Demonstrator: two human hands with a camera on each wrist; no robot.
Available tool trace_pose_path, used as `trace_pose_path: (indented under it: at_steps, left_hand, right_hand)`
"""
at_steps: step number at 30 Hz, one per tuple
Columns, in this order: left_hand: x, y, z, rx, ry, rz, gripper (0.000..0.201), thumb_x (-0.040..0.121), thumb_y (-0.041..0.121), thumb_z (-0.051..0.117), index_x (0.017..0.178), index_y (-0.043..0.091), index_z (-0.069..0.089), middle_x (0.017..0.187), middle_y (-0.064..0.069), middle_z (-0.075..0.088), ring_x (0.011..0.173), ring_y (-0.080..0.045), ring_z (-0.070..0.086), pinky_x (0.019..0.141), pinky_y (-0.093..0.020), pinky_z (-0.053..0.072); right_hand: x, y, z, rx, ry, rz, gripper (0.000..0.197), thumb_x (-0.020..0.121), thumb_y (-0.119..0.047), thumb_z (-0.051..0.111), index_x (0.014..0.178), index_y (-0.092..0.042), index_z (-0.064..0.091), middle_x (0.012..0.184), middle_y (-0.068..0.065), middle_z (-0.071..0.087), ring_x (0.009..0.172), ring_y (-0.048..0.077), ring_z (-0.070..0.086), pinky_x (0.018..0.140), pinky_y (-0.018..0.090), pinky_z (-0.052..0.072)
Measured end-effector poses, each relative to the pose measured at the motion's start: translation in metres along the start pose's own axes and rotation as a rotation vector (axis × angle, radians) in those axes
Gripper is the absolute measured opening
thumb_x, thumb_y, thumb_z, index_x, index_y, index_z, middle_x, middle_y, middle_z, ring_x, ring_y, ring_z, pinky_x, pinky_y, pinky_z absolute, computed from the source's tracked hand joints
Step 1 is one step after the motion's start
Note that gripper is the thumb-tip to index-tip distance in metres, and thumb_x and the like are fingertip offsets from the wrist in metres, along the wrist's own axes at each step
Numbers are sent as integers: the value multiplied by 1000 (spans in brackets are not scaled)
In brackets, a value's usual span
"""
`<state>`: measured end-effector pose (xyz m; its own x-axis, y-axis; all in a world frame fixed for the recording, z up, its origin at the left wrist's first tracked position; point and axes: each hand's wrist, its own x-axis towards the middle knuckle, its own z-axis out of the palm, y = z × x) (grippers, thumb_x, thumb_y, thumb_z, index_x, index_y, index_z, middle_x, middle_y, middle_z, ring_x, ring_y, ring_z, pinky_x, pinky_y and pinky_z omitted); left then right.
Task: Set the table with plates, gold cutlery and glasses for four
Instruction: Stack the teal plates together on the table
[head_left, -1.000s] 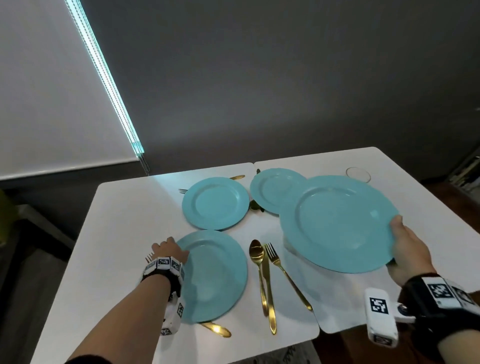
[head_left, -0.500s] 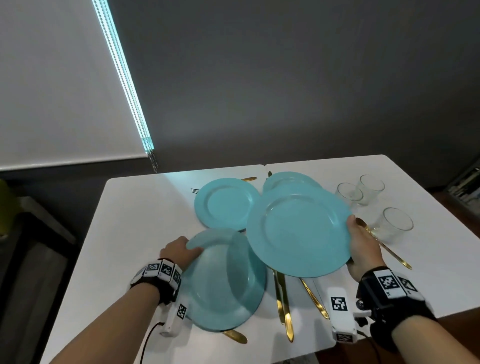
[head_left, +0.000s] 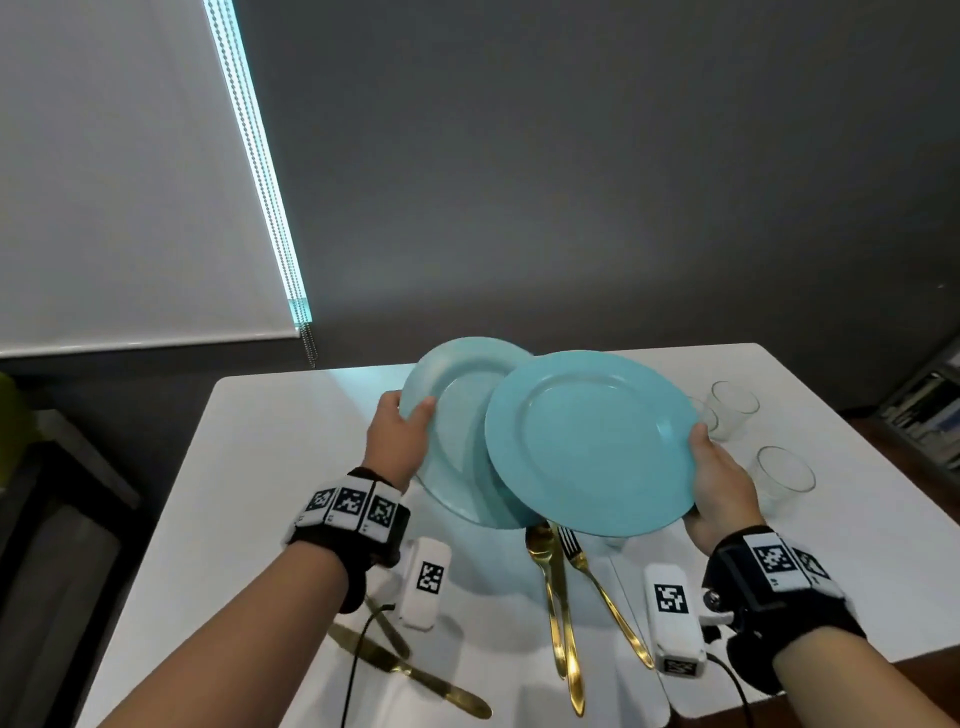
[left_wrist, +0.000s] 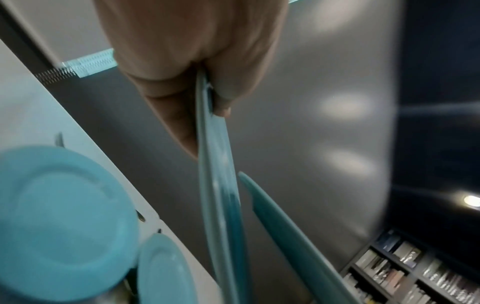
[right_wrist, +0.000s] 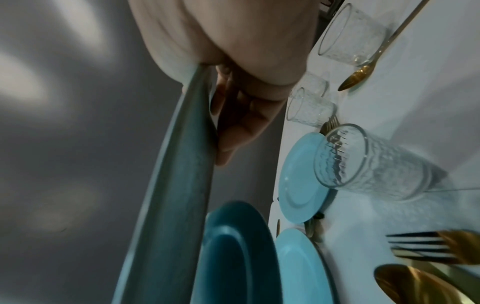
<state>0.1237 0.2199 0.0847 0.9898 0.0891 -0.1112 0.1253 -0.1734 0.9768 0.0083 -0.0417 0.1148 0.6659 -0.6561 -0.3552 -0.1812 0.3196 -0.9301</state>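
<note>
I hold two turquoise plates in the air above the white table (head_left: 260, 467). My left hand (head_left: 401, 428) grips the left rim of the far plate (head_left: 457, 395), thumb on top; the left wrist view shows the fingers (left_wrist: 182, 127) under that rim (left_wrist: 215, 185). My right hand (head_left: 716, 470) grips the right rim of the near plate (head_left: 587, 441), which overlaps the other. In the right wrist view its fingers (right_wrist: 233, 127) curl under the plate (right_wrist: 176, 185). Two more plates (right_wrist: 301, 181) (right_wrist: 298, 267) lie on the table, hidden in the head view.
A gold spoon (head_left: 541, 551), knife and fork (head_left: 574, 551) lie on the table below the plates. More gold cutlery (head_left: 415, 675) lies at the near left. Three glasses stand at the right, two far (head_left: 735, 402) and one nearer (head_left: 784, 470). Bookshelves (left_wrist: 415, 267) are beyond the table.
My left hand has lifted its plate off the table and tilted it up. The right hand has carried its plate leftward until it overlaps the left one.
</note>
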Motion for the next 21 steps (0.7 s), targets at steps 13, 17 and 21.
trace_pose_path:
  at_steps: [13,17,21]
  left_hand:
    - [-8,41,124,-292,-237,-62,30,98,32,42,115,9,49,103,-5,60,96,-21,59,90,-37,51]
    - [-3,44,155,-289,-345,-74,32,101,36,29,102,16,54,83,5,52,77,-14,51,58,-14,47]
    - [19,46,177,-324,-451,-263,51,100,48,21,84,19,60,74,3,61,68,-15,56,61,-25,49]
  right_hand:
    - [51,-33,-31,-35,42,-48,37,98,-41,45,130,-24,50,115,2,59,106,27,54,93,44,47]
    - [75,-42,-38,19,40,15,39,99,-31,47,136,-18,46,118,5,58,102,28,56,86,41,47]
    - [104,-58,-50,26,95,2,32,100,-26,46,130,-17,51,118,6,58,98,25,55,84,41,46]
